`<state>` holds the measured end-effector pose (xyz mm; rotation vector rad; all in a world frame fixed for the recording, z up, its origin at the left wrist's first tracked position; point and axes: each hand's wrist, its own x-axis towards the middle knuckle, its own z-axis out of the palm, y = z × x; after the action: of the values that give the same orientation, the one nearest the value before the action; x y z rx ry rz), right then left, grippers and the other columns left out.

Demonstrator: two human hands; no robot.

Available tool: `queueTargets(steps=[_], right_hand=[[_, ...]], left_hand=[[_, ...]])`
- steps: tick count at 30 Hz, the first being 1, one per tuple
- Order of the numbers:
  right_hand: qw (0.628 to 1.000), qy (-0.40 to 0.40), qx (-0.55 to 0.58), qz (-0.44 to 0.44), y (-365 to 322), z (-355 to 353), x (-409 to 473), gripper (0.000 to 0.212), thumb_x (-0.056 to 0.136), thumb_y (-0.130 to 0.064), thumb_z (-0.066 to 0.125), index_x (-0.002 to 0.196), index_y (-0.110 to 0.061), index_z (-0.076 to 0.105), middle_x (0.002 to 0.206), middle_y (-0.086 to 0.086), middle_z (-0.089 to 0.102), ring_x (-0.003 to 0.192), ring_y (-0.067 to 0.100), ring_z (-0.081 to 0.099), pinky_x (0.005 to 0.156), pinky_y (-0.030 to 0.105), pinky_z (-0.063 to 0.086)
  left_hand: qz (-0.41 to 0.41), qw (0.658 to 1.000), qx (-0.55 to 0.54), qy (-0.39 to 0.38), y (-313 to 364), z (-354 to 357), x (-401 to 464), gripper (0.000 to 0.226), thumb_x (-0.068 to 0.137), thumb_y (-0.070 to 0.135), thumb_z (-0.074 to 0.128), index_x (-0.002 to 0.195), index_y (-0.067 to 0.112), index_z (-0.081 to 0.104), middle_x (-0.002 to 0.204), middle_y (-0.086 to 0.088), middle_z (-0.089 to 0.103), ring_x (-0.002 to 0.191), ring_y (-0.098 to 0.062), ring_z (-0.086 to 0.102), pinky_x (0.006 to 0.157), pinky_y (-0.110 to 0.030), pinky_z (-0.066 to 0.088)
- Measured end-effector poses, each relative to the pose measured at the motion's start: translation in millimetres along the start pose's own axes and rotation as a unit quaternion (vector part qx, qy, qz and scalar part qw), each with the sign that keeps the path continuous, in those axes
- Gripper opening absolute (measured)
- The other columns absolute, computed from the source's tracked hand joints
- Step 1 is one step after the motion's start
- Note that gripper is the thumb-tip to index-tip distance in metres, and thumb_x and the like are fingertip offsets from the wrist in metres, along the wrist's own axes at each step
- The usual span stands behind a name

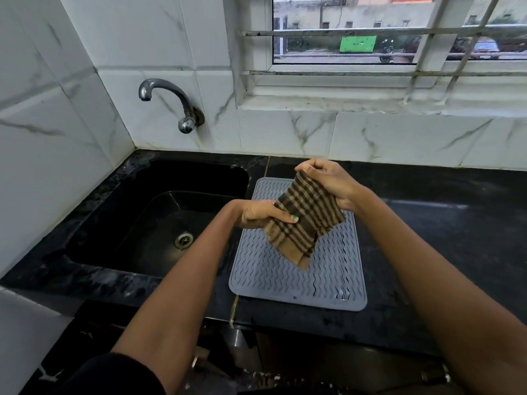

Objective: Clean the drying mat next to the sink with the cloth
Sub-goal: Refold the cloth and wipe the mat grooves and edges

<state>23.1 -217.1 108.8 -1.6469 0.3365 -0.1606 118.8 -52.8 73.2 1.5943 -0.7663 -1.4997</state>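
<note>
1. head view: both hands hold the checked brown cloth [306,220] in the air over the grey drying mat [273,277], not yet touching it.
2. the left hand [258,213] is closed on the cloth's lower left edge, thumb across the front; the right hand [330,183] is closed round its upper end, bunching it. held at 2 ends like this, the cloth looks as if it is being straightened or folded into a pad before wiping, though that is a judgement.
3. the mat lies flat on the black desk [445,238], just to the right of the black sink [137,223], so drips from dishes stay close to the basin. its wavy ribs run across the whole surface; a few ribs near the front right corner look darker or wet, which is likely where wiping is needed.
4. the tap [171,101] stands out from the tiled wall above the sink and no water is seen running.
5. the wiping itself seems not yet begun.
</note>
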Motion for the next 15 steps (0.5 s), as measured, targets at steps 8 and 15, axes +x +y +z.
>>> queueTargets(steps=[8,15], right_hand=[[0.975,0.152,0.077,0.144,44.0,-30.2,-9.4,0.035,0.097,-0.03,0.049,0.127,-0.013,0.044,0.122,0.014,0.054,0.102,0.026,0.058,0.086,0.037,0.052],[0.95,-0.059,0.099,0.291,67.7,-27.9,-32.6,0.078,0.08,-0.072,0.042,0.123,-0.007,0.04,0.124,0.03,0.055,0.11,0.04,0.058,0.091,0.045,0.049]], left_hand=[[0.057,0.982,-0.171,0.056,-0.6,9.4,-11.0,0.023,0.1,0.016,0.042,0.1,0.005,0.062,0.086,-0.004,0.075,0.077,-0.011,0.072,0.073,-0.024,0.058],[0.095,0.969,-0.192,0.122,-9.6,9.9,-2.1,0.024,0.098,0.017,0.048,0.116,0.006,0.06,0.107,-0.01,0.068,0.096,-0.018,0.066,0.09,-0.031,0.053]])
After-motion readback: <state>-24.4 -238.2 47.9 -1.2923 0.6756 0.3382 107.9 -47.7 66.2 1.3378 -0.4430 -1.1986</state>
